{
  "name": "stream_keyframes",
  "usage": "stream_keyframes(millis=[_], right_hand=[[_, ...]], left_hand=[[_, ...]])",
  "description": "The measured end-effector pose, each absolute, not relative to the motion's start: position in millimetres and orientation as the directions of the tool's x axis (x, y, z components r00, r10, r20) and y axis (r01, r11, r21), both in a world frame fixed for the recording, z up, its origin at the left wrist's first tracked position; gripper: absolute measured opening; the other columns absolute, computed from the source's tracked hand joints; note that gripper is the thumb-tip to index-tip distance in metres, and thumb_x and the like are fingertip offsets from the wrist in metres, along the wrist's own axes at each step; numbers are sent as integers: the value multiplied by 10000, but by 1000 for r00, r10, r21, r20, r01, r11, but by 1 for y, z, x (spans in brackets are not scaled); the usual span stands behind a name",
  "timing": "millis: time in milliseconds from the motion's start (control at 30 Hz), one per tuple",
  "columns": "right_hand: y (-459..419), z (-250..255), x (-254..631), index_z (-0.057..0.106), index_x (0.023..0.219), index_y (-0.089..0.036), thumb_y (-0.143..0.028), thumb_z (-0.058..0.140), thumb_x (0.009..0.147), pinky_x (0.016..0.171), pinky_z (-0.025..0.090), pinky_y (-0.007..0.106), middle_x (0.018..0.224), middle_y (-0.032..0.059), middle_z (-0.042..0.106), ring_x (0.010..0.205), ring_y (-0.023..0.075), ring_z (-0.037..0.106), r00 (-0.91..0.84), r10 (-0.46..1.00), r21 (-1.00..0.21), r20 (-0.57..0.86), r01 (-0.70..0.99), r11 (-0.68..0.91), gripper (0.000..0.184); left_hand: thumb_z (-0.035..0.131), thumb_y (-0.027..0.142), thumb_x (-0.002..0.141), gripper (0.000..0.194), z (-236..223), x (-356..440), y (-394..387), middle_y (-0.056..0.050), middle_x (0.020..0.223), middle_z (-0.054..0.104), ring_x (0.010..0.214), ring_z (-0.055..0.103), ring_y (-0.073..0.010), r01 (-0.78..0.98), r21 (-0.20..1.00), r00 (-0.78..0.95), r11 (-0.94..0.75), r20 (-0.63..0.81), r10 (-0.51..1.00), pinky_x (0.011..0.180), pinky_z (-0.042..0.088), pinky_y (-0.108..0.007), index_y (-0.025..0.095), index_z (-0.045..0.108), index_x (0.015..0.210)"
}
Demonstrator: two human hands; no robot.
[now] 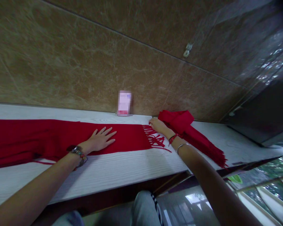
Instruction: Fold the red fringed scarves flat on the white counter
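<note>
A long red scarf (49, 136) lies spread flat along a white table (122, 166), its fringed end (155, 138) pointing right. My left hand (101, 138) rests flat on the scarf with fingers spread. My right hand (156, 125) touches the far corner of the fringed end, fingers curled at the fringe. A second red scarf (190, 130) lies folded just right of my right hand, its fringe near the table's front edge.
A small pink and white box (124, 103) stands against the brown marble wall (85, 62) behind the table. The table's front edge runs above my knees (143, 207). A glossy floor and glass railing show at lower right.
</note>
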State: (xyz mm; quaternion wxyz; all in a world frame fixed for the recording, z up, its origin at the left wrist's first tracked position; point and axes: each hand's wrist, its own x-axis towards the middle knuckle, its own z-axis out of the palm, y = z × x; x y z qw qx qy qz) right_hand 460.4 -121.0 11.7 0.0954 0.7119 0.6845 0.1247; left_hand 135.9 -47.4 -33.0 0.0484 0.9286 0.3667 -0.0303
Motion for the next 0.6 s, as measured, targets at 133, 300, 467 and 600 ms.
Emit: stream_keyframes(millis=[133,300,467,600], right_hand=[[-122,3,455,590,1094,-130,-87,411,855,891,413,256,1107,144,611,1056,162,553,-7,999,307,-32,952,16,302],[-134,14,484,636,953,-50,-39,406,825,755,483,342,914,228,653,914,258,629,205,979,382,-8,905,-186,264],[-115,19,464,592,1080,-151,-91,371,867,860,433,258,1112,121,617,1038,175,564,46,999,326,16,944,-49,313],[-107,5,453,576,1103,-153,-76,388,859,870,426,249,1148,128,593,1045,163,559,20,1000,276,-23,961,-13,318]], left_hand=[[235,505,890,529,-33,136,-46,1,1487,138,1353,100,-287,688,71,726,-722,-93,682,1036,114,-544,346,204,1394],[240,513,887,535,-32,136,-46,-3,1487,138,1354,97,-286,683,79,730,-726,-100,676,1031,121,-547,344,207,1393],[239,520,886,535,-35,135,-44,-4,1487,143,1349,113,-296,683,82,730,-725,-90,678,1031,119,-547,350,204,1392],[238,512,890,532,-35,135,-43,-4,1487,139,1351,105,-291,675,73,738,-734,-84,670,1031,122,-552,345,204,1393]])
